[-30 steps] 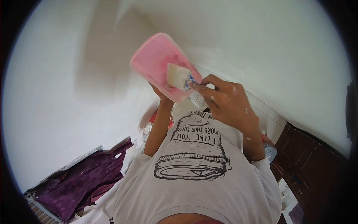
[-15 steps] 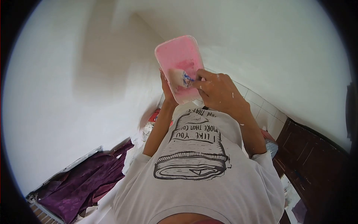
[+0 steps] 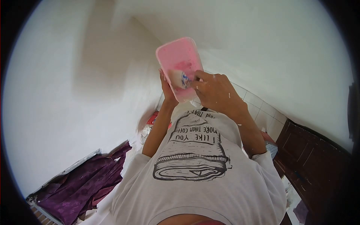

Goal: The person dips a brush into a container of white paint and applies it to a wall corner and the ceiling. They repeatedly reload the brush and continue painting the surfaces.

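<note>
A pink rectangular plastic tub (image 3: 176, 54) with a whitish rim is held up in front of my chest, its inside facing me. My left hand (image 3: 167, 88) grips the tub by its left side, fingers partly hidden behind it. Closed around a paintbrush (image 3: 184, 80) with pale bristles and a blue-marked ferrule, my right hand (image 3: 215, 90) keeps the bristles inside the tub against its lower left wall. White specks dot the right hand and forearm. Darker pink smears show on the tub's inner surface.
Pale walls (image 3: 41, 86) rise on both sides, with white tiles (image 3: 255, 103) behind my right arm. At lower left lies a purple cloth (image 3: 71, 187) beside a slatted grille (image 3: 41, 213). Dark brown wooden furniture (image 3: 311, 161) stands at the right.
My right hand has shifted slightly left with the paintbrush, the bristles moving a little toward the tub's left wall. The tub has tilted and shifted only slightly.
</note>
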